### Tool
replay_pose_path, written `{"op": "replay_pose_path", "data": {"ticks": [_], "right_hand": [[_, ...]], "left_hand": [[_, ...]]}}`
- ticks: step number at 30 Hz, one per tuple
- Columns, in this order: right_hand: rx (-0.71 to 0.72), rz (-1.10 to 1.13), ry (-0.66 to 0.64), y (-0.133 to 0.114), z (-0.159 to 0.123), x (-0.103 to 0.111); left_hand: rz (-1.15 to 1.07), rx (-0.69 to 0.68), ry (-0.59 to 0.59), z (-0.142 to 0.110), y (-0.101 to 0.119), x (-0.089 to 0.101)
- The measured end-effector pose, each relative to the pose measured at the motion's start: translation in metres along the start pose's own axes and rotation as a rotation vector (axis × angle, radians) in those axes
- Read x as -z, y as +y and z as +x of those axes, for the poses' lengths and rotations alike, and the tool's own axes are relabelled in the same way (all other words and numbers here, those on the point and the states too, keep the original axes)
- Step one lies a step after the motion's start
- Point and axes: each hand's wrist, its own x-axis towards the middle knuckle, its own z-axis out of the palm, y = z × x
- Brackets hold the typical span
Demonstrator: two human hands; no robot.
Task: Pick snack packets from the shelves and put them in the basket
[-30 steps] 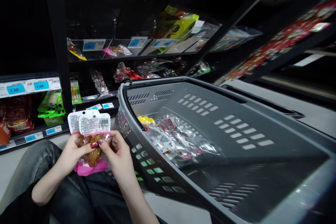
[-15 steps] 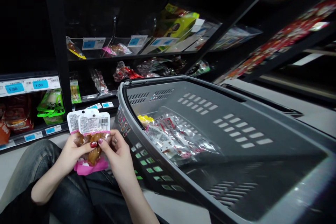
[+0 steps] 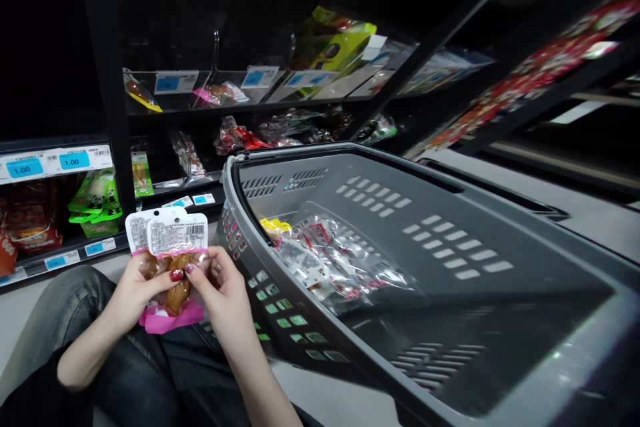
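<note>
Above my lap I hold two snack packets [image 3: 177, 280], one overlapping the other, with white printed tops, pink lower edges and brown food showing through clear film. My left hand [image 3: 134, 290] is closed on their left side, its thumb across the front. My right hand [image 3: 220, 283] pinches the right side, its thumb near the other thumb. Fingers behind the packets are mostly hidden. Just right of my hands stands a grey shopping basket [image 3: 380, 180], with several clear and red packets [image 3: 340, 260] and a yellow one [image 3: 275, 228] inside.
Dark store shelves [image 3: 165, 107] with price tags run across the back. Green panda packets [image 3: 96, 197] sit low on the left, and a pink packet [image 3: 220, 93] lies on a middle shelf. My bent knee [image 3: 65, 307] is at lower left.
The whole view has shifted very slightly to the left. Both hands keep the same hold on the packets.
</note>
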Motion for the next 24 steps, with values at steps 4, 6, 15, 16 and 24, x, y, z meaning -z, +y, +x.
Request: {"op": "replay_pose_path", "data": {"ticks": [4, 6, 15, 16, 24], "right_hand": [[0.005, -0.003, 0.001, 0.0001, 0.0002, 0.0006], [0.005, 0.001, 0.002, 0.0000, 0.0005, 0.0007], [0.001, 0.001, -0.002, 0.0004, -0.0025, -0.0001], [0.001, 0.001, -0.003, 0.0003, -0.0026, -0.0001], [0.004, 0.000, 0.001, 0.0006, -0.0003, -0.0001]], "left_hand": [[0.008, -0.004, 0.000, 0.0002, 0.0003, 0.0003], [0.006, -0.003, -0.002, 0.0000, 0.0004, 0.0002], [0.007, 0.004, 0.003, 0.0004, 0.0010, -0.0006], [0.009, 0.005, 0.005, 0.0006, 0.0013, -0.0008], [0.015, 0.016, 0.023, 0.0001, 0.0024, -0.0013]]}}
